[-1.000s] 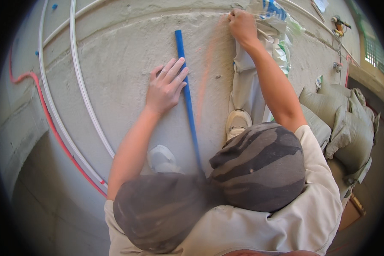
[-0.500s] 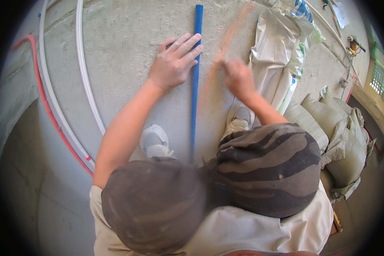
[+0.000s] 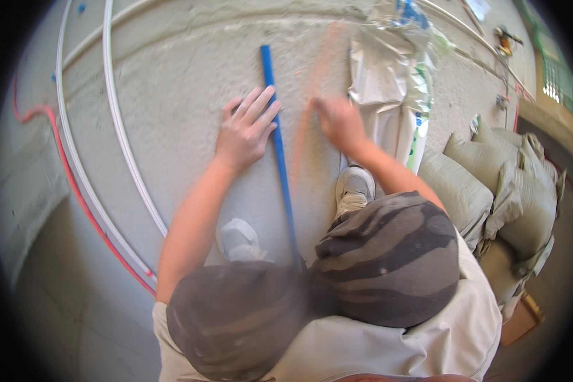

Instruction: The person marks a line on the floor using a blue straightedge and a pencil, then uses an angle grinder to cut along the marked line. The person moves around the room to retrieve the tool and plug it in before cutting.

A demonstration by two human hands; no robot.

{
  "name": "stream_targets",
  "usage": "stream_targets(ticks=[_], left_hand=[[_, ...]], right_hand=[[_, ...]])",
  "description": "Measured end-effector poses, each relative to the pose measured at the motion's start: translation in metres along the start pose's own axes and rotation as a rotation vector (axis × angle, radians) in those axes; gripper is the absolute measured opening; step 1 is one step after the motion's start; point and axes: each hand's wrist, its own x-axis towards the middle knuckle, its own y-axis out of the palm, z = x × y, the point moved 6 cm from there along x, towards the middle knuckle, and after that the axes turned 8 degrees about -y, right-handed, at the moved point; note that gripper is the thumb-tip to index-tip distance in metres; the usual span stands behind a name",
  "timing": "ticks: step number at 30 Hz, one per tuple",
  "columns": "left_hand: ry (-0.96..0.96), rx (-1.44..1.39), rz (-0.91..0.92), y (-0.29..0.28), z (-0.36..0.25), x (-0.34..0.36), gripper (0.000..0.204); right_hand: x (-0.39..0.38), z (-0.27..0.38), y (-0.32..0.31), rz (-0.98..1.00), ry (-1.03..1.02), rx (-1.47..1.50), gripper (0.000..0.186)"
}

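Note:
A long straight blue bar (image 3: 281, 164) lies on the concrete floor, running from ahead of me back between my knees. My left hand (image 3: 247, 128) rests flat beside it, fingers stretched out and fingertips pressing on its upper part. To the right of the bar, a hazy orange line (image 3: 304, 118) marks the floor. My right hand (image 3: 342, 126) is closed in a fist over this line, its fingertips at the orange. Motion blurs that hand, and whatever it pinches cannot be made out.
A crumpled white plastic sack (image 3: 379, 76) lies to the right, and filled woven sacks (image 3: 461, 191) are piled nearer me. White pipes (image 3: 120, 121) and a red hose (image 3: 76, 178) run along the left. A power tool (image 3: 505, 42) sits far right.
The view has shifted, so the bar now appears tilted and lower. My left hand keeps its place on the bar. My right hand stays closed and blurred by the orange line.

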Motion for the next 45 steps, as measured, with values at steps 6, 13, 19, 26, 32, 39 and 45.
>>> stream_targets(ticks=[6, 13, 19, 26, 32, 39, 45], left_hand=[[0.047, 0.001, -0.028, -0.007, -0.007, 0.006, 0.046], [0.011, 0.0, 0.013, -0.004, -0.004, 0.003, 0.044], [-0.012, 0.0, 0.061, 0.005, 0.001, -0.005, 0.049], [0.062, 0.014, 0.011, -0.014, -0.012, 0.01, 0.049], [0.026, 0.024, 0.05, -0.009, -0.015, 0.005, 0.045], [-0.111, 0.136, 0.28, -0.039, -0.034, 0.011, 0.057], [-0.653, 0.074, 0.306, -0.114, -0.049, -0.076, 0.058]], right_hand=[[0.14, -0.115, -0.061, -0.256, 0.204, -0.181, 0.018], [0.13, -0.11, -0.049, -0.267, 0.176, -0.128, 0.019], [0.136, -0.129, -0.046, -0.276, 0.224, -0.151, 0.025], [0.114, -0.097, -0.031, -0.16, 0.344, 0.088, 0.015], [0.092, -0.04, -0.05, -0.217, 0.157, 0.216, 0.009], [-0.075, 0.062, -0.123, -0.111, 0.434, 0.4, 0.013], [-0.252, 0.122, -0.259, 0.208, 0.811, 0.233, 0.017]])
